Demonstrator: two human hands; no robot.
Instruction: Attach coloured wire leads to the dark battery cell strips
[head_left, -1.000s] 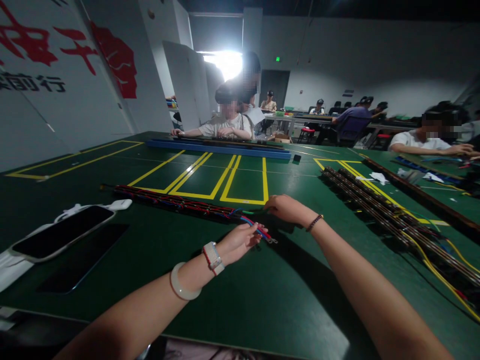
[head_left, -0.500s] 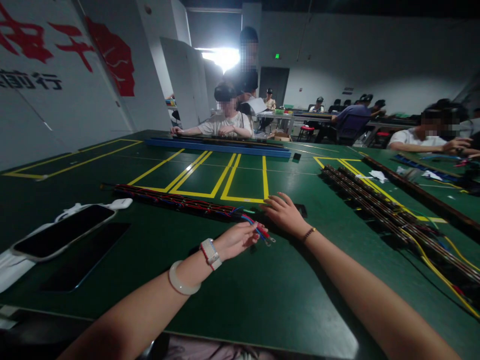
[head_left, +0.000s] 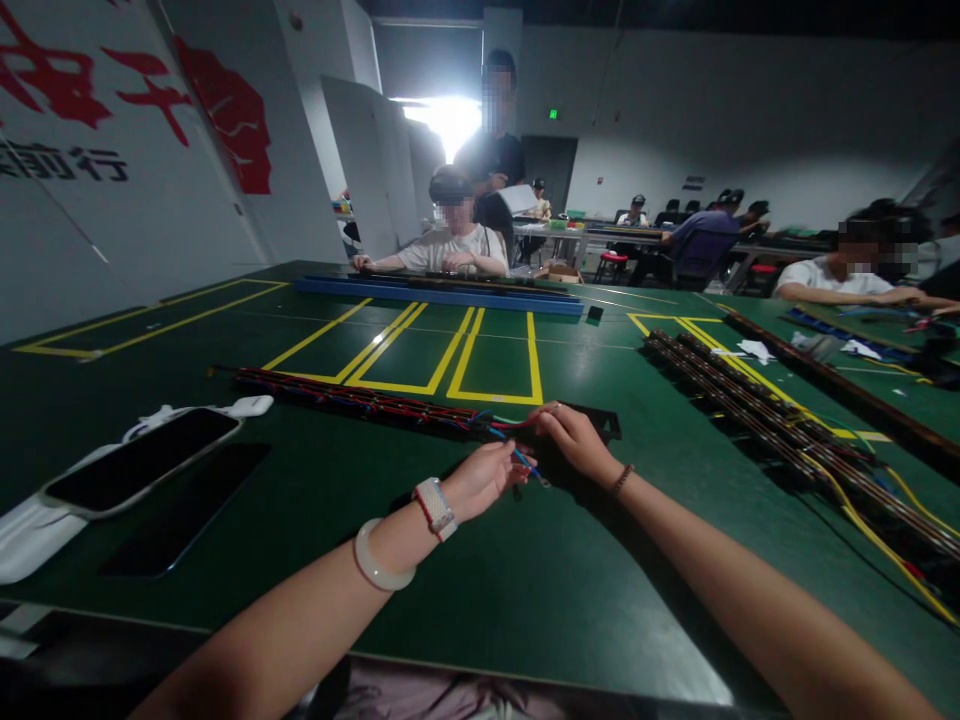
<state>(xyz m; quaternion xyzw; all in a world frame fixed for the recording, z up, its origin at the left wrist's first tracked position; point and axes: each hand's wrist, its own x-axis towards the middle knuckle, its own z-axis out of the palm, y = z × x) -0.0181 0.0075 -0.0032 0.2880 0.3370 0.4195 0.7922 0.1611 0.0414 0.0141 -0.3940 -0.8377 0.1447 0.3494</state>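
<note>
Holding a blue wire (head_left: 529,467) lightly between thumb and fingers of the left hand (head_left: 491,478), with a metal ring terminal (head_left: 545,483) jutting just past the fingertips. Pinching a red wire (head_left: 517,426) in the narrowed fingers of the right hand (head_left: 568,438), just beyond and to the right of the left ones, close to a green wire (head_left: 506,418); cannot tell whether gripping that too. Leading leftward from both sets of fingers into the near end of a long dark bar (head_left: 360,402) laced with red and blue wires, lying on the green tabletop (head_left: 480,590). Just behind the right fingers, partly hidden, a black frame-like piece (head_left: 610,423). Well to the right of them, more dark bars (head_left: 750,430) with yellow cables (head_left: 847,515). Well left of the left fingers, a smartphone (head_left: 142,462) and a flat dark slab (head_left: 191,510). Far beyond the fingertips, past yellow tape outlines (head_left: 537,360), a blue rail (head_left: 420,293) before a seated co-worker (head_left: 472,245).
</note>
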